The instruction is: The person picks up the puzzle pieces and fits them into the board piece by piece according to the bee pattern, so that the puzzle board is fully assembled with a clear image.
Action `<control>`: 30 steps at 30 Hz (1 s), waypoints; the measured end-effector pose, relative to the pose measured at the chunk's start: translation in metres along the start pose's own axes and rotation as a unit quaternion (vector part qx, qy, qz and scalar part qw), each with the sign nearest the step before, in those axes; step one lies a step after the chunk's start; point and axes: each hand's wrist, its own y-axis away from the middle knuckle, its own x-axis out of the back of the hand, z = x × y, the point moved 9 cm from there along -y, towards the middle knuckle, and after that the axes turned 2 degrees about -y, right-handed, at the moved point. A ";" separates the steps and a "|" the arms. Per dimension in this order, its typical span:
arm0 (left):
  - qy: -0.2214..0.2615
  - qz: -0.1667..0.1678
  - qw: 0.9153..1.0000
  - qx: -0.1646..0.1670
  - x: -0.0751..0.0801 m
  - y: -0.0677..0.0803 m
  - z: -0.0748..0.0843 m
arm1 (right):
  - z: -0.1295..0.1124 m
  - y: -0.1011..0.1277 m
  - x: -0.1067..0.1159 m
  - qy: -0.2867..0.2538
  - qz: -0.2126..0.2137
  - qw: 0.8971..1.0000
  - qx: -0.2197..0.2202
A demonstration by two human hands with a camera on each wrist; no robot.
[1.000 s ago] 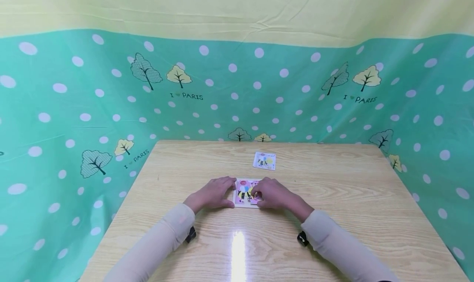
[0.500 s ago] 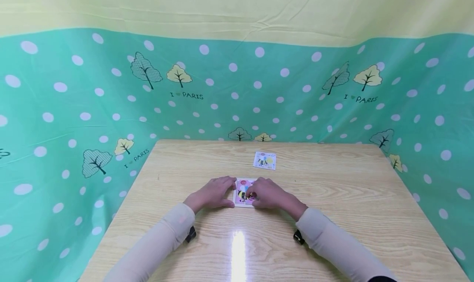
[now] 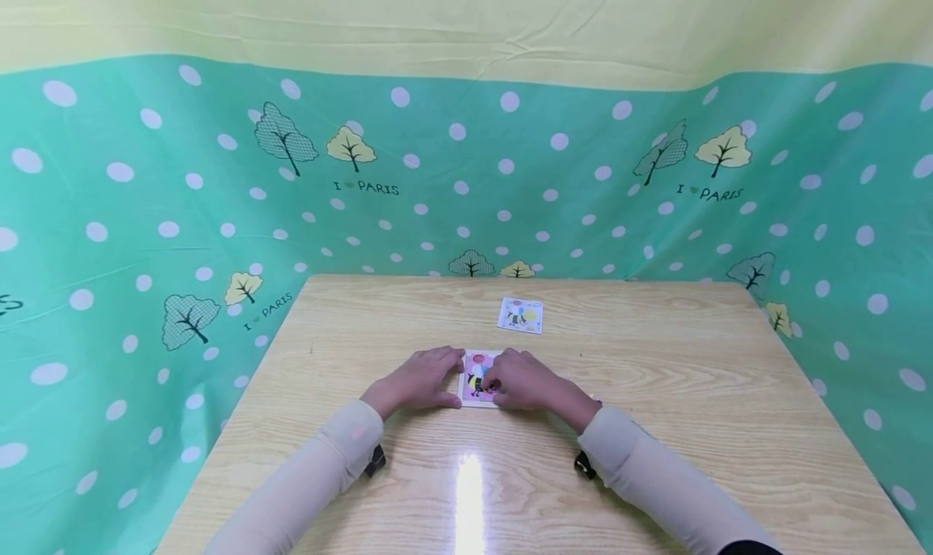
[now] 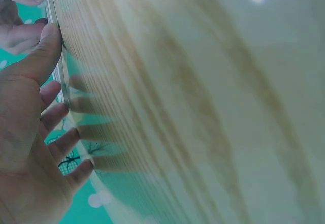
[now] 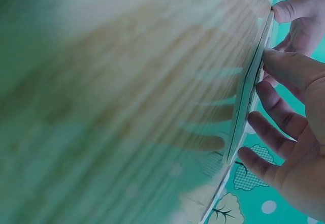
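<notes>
A white-framed picture puzzle (image 3: 470,403) with a bee on pink lies flat on the wooden table. My left hand (image 3: 423,381) holds its left side, index finger by the far corner and thumb by the near one. The left wrist view shows the same left hand (image 4: 30,117) low at the table, thumb at the puzzle's edge. Bent over the puzzle's right half, my right hand (image 3: 528,381) pinches a puzzle piece, mostly hidden beneath the fingers. In the right wrist view the right hand (image 5: 289,112) has its thumb at the puzzle's edge, other fingers spread.
Behind the puzzle lies a square card (image 3: 521,316) printed with a similar bee. The table (image 3: 656,352) is bounded by a green dotted curtain (image 3: 503,190) at the back and sides. Light reflects off the tabletop near the front.
My right hand has shifted slightly left across the puzzle with the puzzle piece, covering more of the bee. The left hand has stayed at the left edge.
</notes>
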 end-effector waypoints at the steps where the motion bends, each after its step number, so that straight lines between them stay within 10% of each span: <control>1: 0.001 0.000 1.000 0.001 0.000 0.000 0.000 | 0.000 0.000 0.000 0.004 0.000 1.000 0.002; 30: 0.000 -0.001 1.000 0.004 -0.004 -0.001 -0.003 | 0.027 0.033 0.014 -0.065 0.017 0.996 -0.062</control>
